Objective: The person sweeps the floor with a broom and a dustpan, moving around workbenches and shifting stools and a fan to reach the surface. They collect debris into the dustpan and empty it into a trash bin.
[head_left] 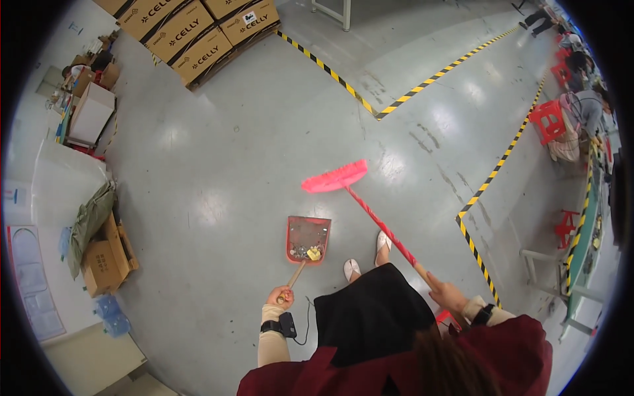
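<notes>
Across the grey floor (218, 145), left to right: one brown carton (102, 269), left side; left hand (281, 297), closed round a wooden handle; its red dustpan (288, 241), just beyond, containing debris (314, 253); one broom (380, 224), red head farther off, centre; right hand (449, 297), gripping the broom's shaft; one red stool (548, 122), far right.

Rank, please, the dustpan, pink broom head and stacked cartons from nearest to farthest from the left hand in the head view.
1. Dustpan: held in the left hand.
2. Pink broom head: farther ahead, slightly right.
3. Stacked cartons: top left.
</notes>
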`<state>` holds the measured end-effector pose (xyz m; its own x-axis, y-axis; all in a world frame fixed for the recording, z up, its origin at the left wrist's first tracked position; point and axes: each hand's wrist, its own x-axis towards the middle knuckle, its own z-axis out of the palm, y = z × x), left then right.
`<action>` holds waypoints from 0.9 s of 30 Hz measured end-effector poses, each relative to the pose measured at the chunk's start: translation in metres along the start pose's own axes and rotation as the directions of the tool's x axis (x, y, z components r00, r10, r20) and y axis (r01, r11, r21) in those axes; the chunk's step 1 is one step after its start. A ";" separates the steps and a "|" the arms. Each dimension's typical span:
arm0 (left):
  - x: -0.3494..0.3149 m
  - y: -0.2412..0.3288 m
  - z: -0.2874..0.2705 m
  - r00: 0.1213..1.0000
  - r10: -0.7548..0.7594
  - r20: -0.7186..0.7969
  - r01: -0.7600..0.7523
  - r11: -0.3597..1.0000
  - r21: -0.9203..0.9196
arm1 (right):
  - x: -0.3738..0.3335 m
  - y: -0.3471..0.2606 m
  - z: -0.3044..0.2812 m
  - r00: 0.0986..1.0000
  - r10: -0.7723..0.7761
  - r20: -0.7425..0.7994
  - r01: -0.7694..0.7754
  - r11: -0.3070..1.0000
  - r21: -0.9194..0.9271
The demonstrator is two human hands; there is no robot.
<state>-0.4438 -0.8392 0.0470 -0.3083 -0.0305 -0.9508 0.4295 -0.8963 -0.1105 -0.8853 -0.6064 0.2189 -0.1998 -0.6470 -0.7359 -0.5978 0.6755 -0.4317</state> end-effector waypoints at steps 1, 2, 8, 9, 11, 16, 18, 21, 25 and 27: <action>0.003 0.004 0.003 1.000 0.028 -0.005 -0.029 0.998 -0.063 | 0.018 -0.006 -0.006 0.999 -0.025 -0.038 0.026 1.000 0.016; 0.005 0.007 0.003 0.999 0.031 -0.038 -0.035 0.992 -0.124 | 0.042 -0.013 -0.008 0.999 -0.003 -0.046 0.004 1.000 0.018; 0.034 0.032 0.014 0.999 0.052 -0.006 -0.052 0.967 -0.251 | 0.254 -0.089 -0.015 0.914 -0.266 -0.308 0.245 0.964 -0.104; 0.038 0.034 0.016 0.994 0.029 0.106 0.001 0.962 -0.272 | 0.293 -0.106 -0.015 0.937 -0.219 -0.271 0.192 0.974 -0.123; 0.041 0.037 0.019 0.997 0.071 0.034 -0.061 0.969 -0.241 | 0.351 -0.133 -0.006 0.911 -0.267 -0.313 0.231 0.962 -0.147; 0.035 0.041 0.030 0.998 0.063 -0.020 -0.066 0.969 -0.239 | 0.389 -0.124 0.045 0.965 -0.195 -0.176 0.152 0.962 -0.228; 0.030 0.042 0.031 0.998 0.058 -0.021 -0.061 0.964 -0.257 | 0.327 -0.076 0.073 0.986 -0.149 -0.080 0.105 0.911 -0.399; 0.027 0.045 0.031 0.998 0.025 -0.061 -0.038 0.976 -0.214 | 0.192 -0.001 0.077 0.976 -0.207 0.071 0.215 0.850 -0.482; 0.032 0.043 0.026 1.000 0.027 -0.011 -0.029 0.974 -0.226 | 0.056 0.032 0.045 0.949 -0.138 0.282 0.232 0.914 -0.333; 0.038 0.035 0.023 0.998 0.013 -0.059 -0.021 0.990 -0.138 | 0.013 0.027 0.041 0.963 -0.099 0.251 0.171 0.943 -0.284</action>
<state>-0.4598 -0.8819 0.0139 -0.2520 -0.0155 -0.9676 0.5489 -0.8257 -0.1297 -0.8721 -0.5820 0.1762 0.0615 -0.6014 -0.7966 -0.8188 0.4260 -0.3848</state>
